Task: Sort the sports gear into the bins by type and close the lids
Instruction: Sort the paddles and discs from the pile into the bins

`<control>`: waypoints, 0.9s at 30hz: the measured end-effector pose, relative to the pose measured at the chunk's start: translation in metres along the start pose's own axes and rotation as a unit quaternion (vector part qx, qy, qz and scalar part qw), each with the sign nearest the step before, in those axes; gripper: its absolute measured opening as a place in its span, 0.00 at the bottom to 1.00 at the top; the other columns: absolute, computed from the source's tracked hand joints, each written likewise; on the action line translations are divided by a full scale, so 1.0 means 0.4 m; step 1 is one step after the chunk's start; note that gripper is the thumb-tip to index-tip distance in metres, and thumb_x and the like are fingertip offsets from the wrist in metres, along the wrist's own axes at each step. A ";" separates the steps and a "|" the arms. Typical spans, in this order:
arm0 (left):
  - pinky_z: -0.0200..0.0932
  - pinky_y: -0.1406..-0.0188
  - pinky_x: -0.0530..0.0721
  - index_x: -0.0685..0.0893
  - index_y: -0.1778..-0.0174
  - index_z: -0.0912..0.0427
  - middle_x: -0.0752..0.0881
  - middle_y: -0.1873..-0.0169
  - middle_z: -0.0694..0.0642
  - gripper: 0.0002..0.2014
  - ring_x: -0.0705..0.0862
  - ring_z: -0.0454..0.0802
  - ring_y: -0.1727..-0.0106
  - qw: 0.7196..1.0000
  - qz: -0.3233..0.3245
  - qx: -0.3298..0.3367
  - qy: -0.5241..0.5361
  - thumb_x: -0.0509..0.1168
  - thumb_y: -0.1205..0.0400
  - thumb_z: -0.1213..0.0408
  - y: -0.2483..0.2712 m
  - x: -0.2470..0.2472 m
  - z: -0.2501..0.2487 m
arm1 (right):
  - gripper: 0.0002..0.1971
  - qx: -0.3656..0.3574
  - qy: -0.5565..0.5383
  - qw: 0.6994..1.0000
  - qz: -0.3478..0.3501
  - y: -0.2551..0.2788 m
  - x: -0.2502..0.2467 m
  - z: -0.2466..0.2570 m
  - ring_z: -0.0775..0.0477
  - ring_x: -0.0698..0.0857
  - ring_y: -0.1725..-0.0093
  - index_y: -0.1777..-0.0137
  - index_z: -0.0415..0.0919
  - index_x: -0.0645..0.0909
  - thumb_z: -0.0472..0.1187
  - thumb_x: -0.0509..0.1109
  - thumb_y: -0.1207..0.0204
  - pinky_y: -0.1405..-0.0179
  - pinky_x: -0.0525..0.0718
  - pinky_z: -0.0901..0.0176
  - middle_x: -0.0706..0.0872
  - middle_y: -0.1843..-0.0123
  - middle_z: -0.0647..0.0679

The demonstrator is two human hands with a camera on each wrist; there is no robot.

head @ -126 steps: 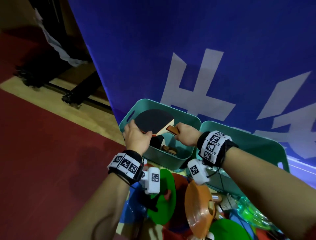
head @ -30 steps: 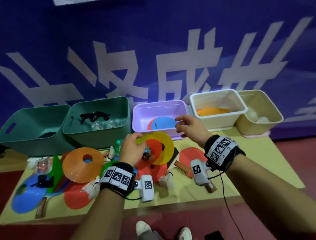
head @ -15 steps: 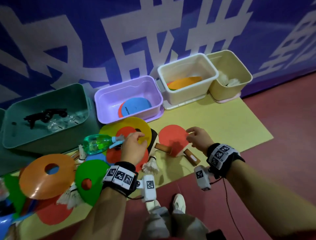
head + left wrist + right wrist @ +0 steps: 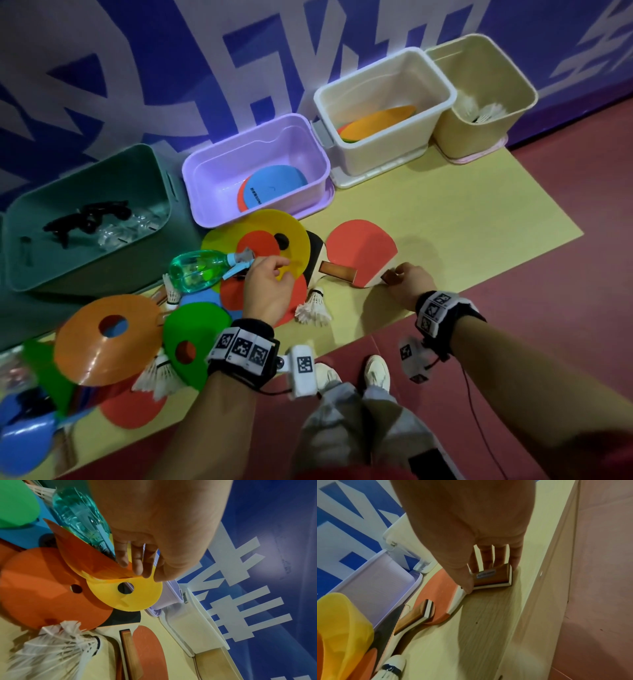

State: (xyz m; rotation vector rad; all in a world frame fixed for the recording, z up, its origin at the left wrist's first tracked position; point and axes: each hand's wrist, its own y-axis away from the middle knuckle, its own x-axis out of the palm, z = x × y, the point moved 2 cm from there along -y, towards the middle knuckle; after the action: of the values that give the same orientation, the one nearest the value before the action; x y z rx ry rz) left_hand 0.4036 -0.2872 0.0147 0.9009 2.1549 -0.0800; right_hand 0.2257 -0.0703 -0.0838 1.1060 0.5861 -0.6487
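Note:
My right hand (image 4: 399,275) grips the wooden handle (image 4: 491,578) of a red table-tennis paddle (image 4: 359,250) that lies flat on the yellow mat. A black paddle (image 4: 317,253) rests its handle on the red blade. My left hand (image 4: 274,274) pinches the rim of an orange-red disc (image 4: 96,561), fingers above and thumb below, where it overlaps a yellow disc cone (image 4: 267,233). Behind stand a purple bin (image 4: 205,192) with blue and red round pieces, a white bin (image 4: 383,75) with orange discs, a cream bin (image 4: 486,61) with shuttlecocks and a teal bin (image 4: 102,178).
A green spray bottle (image 4: 197,272) lies just left of my left hand. Shuttlecocks (image 4: 313,308), orange (image 4: 106,339), green (image 4: 195,339) and red discs litter the mat's left part. A blue banner wall backs the bins. My feet stand at the mat's near edge.
My view swung right from the far-left teal bin to the mat. In the last half second my right hand closed round the red paddle's handle; my left hand stayed at the discs.

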 end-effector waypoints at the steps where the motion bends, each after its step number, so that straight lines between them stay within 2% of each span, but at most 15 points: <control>1: 0.45 0.46 0.82 0.87 0.47 0.57 0.81 0.46 0.53 0.09 0.83 0.49 0.48 1.000 -0.001 -0.003 0.001 0.65 0.20 0.68 0.003 -0.001 0.005 | 0.21 -0.003 0.007 1.000 -0.001 -0.002 0.005 0.000 0.36 0.82 0.41 0.31 0.44 0.77 0.48 0.68 0.23 0.42 0.83 0.47 0.80 0.39 0.39; 4: 0.41 0.49 0.80 0.87 0.47 0.58 0.81 0.47 0.53 0.10 0.83 0.49 0.50 1.000 -0.006 -0.003 -0.002 0.65 0.20 0.70 0.009 -0.002 0.012 | 0.20 -0.003 0.022 1.000 -0.002 -0.003 0.011 -0.003 0.35 0.81 0.41 0.31 0.44 0.76 0.45 0.67 0.23 0.41 0.83 0.46 0.80 0.39 0.39; 7: 0.41 0.50 0.80 0.87 0.47 0.57 0.81 0.47 0.52 0.10 0.83 0.48 0.50 1.000 -0.005 -0.005 -0.003 0.65 0.20 0.69 0.011 -0.004 0.017 | 0.18 0.000 0.014 1.000 0.017 -0.002 0.015 -0.007 0.37 0.83 0.44 0.35 0.43 0.77 0.44 0.68 0.23 0.46 0.83 0.50 0.83 0.41 0.40; 10: 0.46 0.48 0.83 0.87 0.47 0.56 0.81 0.47 0.53 0.10 0.83 0.49 0.49 1.000 -0.003 -0.004 -0.006 0.65 0.20 0.69 0.012 -0.010 0.016 | 0.13 0.005 0.011 0.999 0.039 0.005 0.001 0.005 0.41 0.82 0.54 0.44 0.40 0.80 0.48 0.68 0.22 0.56 0.80 0.54 0.85 0.51 0.43; 12: 0.47 0.47 0.83 0.87 0.47 0.56 0.81 0.46 0.53 0.10 0.83 0.49 0.49 1.000 0.001 -0.001 -0.008 0.64 0.20 0.68 0.009 -0.011 0.008 | 0.12 0.001 0.015 0.999 0.049 0.013 -0.020 0.017 0.41 0.82 0.57 0.47 0.38 0.81 0.47 0.67 0.21 0.60 0.78 0.55 0.84 0.55 0.43; 15: 0.45 0.47 0.83 0.86 0.46 0.56 0.82 0.45 0.54 0.10 0.83 0.49 0.48 1.000 0.012 0.008 -0.003 0.64 0.20 0.69 -0.001 -0.009 -0.019 | 0.08 -0.018 0.005 0.999 0.045 0.034 -0.064 0.046 0.41 0.80 0.55 0.48 0.38 0.77 0.42 0.66 0.20 0.59 0.77 0.54 0.81 0.54 0.43; 18: 0.49 0.44 0.83 0.86 0.45 0.56 0.79 0.45 0.54 0.10 0.82 0.50 0.48 0.999 0.026 0.023 -0.003 0.64 0.19 0.69 -0.015 -0.004 -0.057 | 0.09 -0.032 0.024 0.998 0.042 0.054 -0.116 0.074 0.41 0.80 0.57 0.48 0.38 0.73 0.40 0.68 0.23 0.63 0.76 0.53 0.80 0.54 0.43; 22: 0.46 0.42 0.81 0.86 0.44 0.56 0.79 0.45 0.54 0.10 0.83 0.52 0.47 0.999 0.038 0.033 -0.013 0.64 0.19 0.68 -0.037 -0.004 -0.091 | 0.07 -0.023 0.051 0.998 0.041 0.075 -0.180 0.072 0.44 0.79 0.64 0.56 0.39 0.70 0.38 0.67 0.25 0.73 0.72 0.56 0.78 0.61 0.45; 27: 0.55 0.38 0.83 0.87 0.45 0.54 0.83 0.44 0.54 0.11 0.84 0.54 0.44 0.998 0.059 0.015 -0.011 0.66 0.21 0.66 -0.069 0.000 -0.078 | 0.08 -0.011 0.026 1.000 0.007 0.103 -0.249 0.070 0.48 0.76 0.68 0.53 0.39 0.70 0.39 0.67 0.25 0.74 0.70 0.56 0.78 0.62 0.46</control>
State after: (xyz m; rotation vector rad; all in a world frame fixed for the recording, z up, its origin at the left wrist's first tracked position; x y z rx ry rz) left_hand 0.3663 -0.2972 0.0302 1.0376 2.0801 -0.0649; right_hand 0.1912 -0.0660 0.0221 1.1083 0.6283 -0.6010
